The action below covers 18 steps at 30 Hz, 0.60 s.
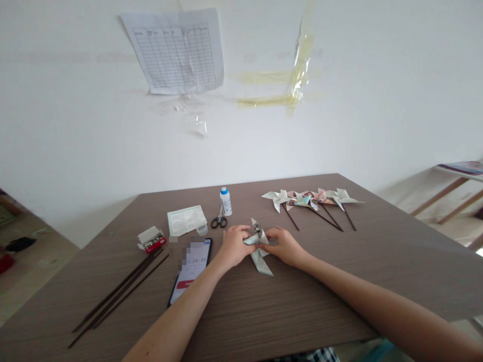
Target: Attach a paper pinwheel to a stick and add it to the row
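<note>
Brown table (396,241), paper pinwheel (258,256) before the bottle (227,205), long axis near-to-far, front blade (264,267) pointing away from the bottle, left hand (236,245) and right hand (284,245) pinching opposite sides

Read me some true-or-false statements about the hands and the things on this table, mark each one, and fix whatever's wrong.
1. The left hand and right hand both hold one paper pinwheel. True.
2. The scissors lie beside the white bottle. True.
3. The bottle's cap is red. False: the cap is blue.
4. The phone lies to the right of the right hand. False: the phone is on the left, beside the left forearm.
5. The pinwheels with dark sticks lie to the right of the bottle. True.
6. The small box is closed. False: the box stands open, flap raised.
</note>
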Tool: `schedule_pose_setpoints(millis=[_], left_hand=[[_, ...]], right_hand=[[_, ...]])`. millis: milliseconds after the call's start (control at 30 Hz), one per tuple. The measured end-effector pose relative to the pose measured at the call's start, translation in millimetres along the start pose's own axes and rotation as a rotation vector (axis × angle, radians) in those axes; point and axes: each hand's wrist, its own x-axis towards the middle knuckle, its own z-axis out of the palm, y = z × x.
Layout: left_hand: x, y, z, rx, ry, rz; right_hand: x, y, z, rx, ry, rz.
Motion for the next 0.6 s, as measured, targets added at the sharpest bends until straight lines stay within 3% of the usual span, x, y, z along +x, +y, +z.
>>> schedule_pose_setpoints(millis=[200,600], left_hand=[[0,5,-2.6,0.024,-0.053,-0.029],[1,1,-0.7,-0.001,-0.053,0.001]], right_hand=[[1,-3,0,0.022,-0.01,0.029],[1,-13,-3,0.004,-0.005,0.074]])
